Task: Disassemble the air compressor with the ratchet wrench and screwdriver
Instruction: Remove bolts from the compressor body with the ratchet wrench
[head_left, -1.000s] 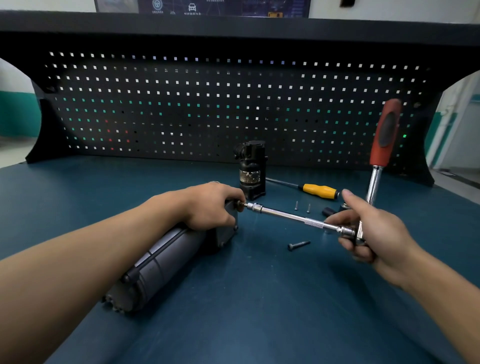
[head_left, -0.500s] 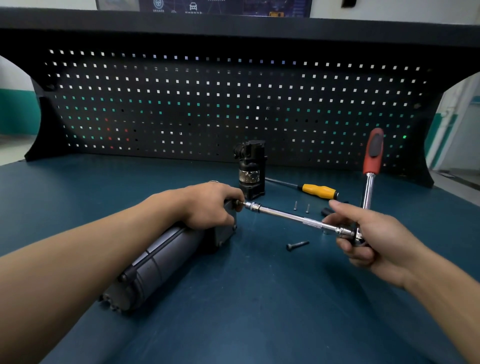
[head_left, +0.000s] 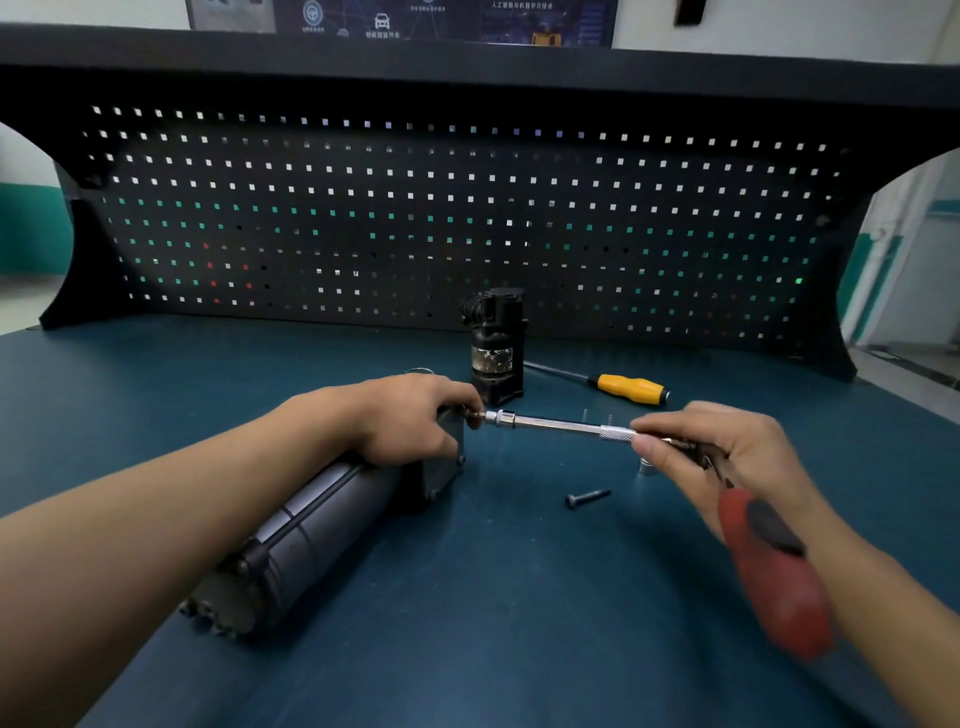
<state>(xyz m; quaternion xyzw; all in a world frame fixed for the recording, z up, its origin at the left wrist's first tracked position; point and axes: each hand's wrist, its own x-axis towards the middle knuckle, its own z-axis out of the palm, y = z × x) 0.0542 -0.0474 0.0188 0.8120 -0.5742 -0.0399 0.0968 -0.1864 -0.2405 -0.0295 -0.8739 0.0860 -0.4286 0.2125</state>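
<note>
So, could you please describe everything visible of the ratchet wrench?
The ratchet wrench has a blurred red handle with a black inlay, slanting down toward the camera. Its head is hidden under the right hand, whose fingers pinch the knurled band of a long chrome extension bar. That bar runs left to a socket at the end of the air compressor, beside the left hand gripping it.

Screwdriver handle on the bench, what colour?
The screwdriver handle is yellow with a black end cap; head view.
</note>
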